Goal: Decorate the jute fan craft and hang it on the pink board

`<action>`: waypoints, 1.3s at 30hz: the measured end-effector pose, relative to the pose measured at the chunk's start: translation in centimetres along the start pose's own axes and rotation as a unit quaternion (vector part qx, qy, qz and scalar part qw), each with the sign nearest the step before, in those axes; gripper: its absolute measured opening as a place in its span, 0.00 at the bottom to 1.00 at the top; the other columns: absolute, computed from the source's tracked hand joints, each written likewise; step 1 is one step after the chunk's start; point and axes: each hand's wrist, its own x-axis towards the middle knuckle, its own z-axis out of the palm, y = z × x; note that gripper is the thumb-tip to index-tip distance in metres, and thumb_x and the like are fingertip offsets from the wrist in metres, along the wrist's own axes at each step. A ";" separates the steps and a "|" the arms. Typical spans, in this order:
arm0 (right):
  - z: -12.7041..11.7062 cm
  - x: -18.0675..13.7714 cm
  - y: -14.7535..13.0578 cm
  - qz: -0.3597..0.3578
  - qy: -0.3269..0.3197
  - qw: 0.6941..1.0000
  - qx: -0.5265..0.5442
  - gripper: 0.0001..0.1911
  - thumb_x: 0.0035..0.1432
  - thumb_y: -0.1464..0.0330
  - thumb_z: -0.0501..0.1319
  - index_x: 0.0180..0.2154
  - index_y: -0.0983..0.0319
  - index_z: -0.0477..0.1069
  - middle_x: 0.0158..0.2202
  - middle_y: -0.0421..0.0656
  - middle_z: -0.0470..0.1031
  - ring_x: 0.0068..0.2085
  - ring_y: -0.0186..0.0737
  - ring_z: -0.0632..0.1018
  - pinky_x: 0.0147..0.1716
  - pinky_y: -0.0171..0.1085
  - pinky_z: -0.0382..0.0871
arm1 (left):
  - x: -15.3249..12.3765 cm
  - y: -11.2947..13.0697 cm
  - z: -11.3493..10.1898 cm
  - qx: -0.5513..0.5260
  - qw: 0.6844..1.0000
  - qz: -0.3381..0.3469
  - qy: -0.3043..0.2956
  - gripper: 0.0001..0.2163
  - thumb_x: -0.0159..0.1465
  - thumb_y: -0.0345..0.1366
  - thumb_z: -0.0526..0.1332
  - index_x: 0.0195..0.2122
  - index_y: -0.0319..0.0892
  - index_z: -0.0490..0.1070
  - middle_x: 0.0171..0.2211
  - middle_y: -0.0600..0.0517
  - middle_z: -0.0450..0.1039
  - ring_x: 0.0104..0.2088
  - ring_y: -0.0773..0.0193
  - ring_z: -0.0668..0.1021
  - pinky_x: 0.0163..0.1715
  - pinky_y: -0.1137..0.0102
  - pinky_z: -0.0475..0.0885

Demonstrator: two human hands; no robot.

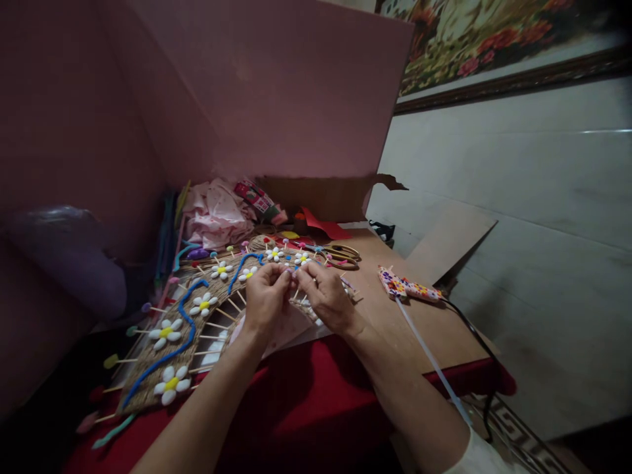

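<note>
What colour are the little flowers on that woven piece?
White flowers with yellow centres, seen in the head view.

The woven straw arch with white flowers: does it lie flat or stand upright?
Flat. The woven straw arch lies on the red-covered table; left hand and right hand touch its upper end.

Bare board [395, 316] rightward; scissors [340, 253], pink wall [276, 99] ahead.

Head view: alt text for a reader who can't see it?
Left hand and right hand pinch something too small to identify above a woven arc decorated with white flowers and blue cord. Scissors lie beyond it on the brown board.
</note>
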 end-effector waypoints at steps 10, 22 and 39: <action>0.0 0.6 0.3 0.161 -0.006 0.914 0.372 0.14 0.47 0.62 0.66 0.32 0.65 0.75 0.24 0.41 0.74 0.20 0.28 0.68 0.18 0.29 0.60 | -0.3 1.4 -0.6 -0.170 0.975 -0.125 -0.067 0.12 0.42 0.31 0.69 0.26 0.35 0.69 0.17 0.56 0.66 0.13 0.77 0.63 0.11 0.82 0.53; 0.0 0.6 0.3 0.147 -0.034 0.887 0.436 0.10 0.43 0.66 0.69 0.26 0.64 0.71 0.22 0.39 0.73 0.22 0.30 0.71 0.22 0.31 0.63 | -0.3 1.9 -1.4 -0.137 0.971 -0.147 -0.130 0.11 0.44 0.32 0.69 0.23 0.35 0.67 0.17 0.53 0.67 0.13 0.74 0.65 0.09 0.81 0.57; -0.2 0.7 0.2 0.116 -0.067 0.923 0.361 0.14 0.43 0.61 0.69 0.25 0.63 0.70 0.21 0.38 0.72 0.22 0.30 0.71 0.21 0.30 0.64 | -0.7 1.4 -0.9 -0.083 0.989 -0.096 -0.069 0.12 0.43 0.35 0.68 0.22 0.37 0.65 0.14 0.55 0.65 0.11 0.74 0.63 0.09 0.80 0.55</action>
